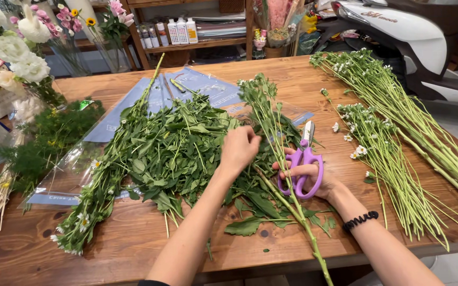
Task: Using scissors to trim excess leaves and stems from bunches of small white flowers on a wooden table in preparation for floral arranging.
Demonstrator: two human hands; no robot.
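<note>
My left hand (238, 147) rests fingers-curled on a long green flower stem (271, 132) that lies across a pile of cut leaves (176, 153) on the wooden table (133, 238). Its fingers pinch the stem's foliage. My right hand (308, 177) holds purple-handled scissors (303, 164) with the blades pointing away from me, and the same stem passes under that hand toward the table's near edge. A black band sits on my right wrist.
Stripped stems with small white flowers (393, 153) lie in two bundles at the right. Blue-printed plastic wrap (197, 87) lies at the back. Vases of white and pink flowers (22, 58) stand at the left, a scooter (404, 32) beyond the table.
</note>
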